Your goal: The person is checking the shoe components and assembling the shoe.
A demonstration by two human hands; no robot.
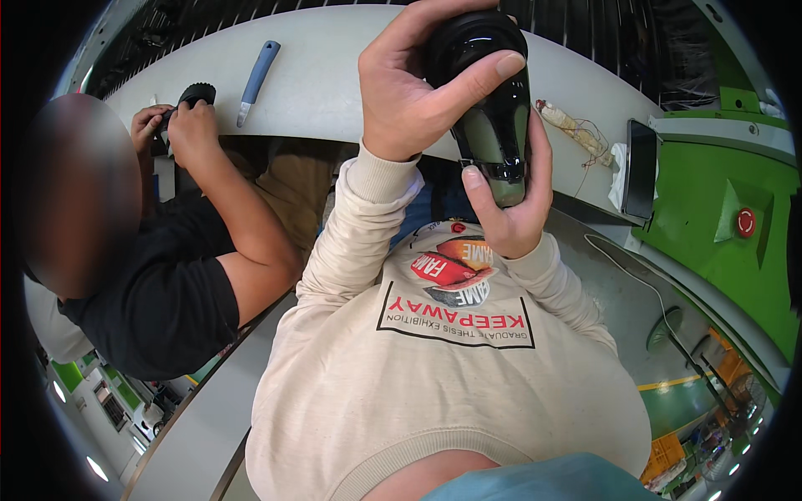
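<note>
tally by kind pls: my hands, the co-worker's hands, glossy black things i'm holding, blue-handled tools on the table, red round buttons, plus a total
Your left hand and right hand: 2
Co-worker's hands: 2
Glossy black object: 1
Blue-handled tool: 1
Red round button: 1
Total: 7

The black part (491, 138) looks glossy, the sweatshirt (451, 388) matt cloth.
</note>
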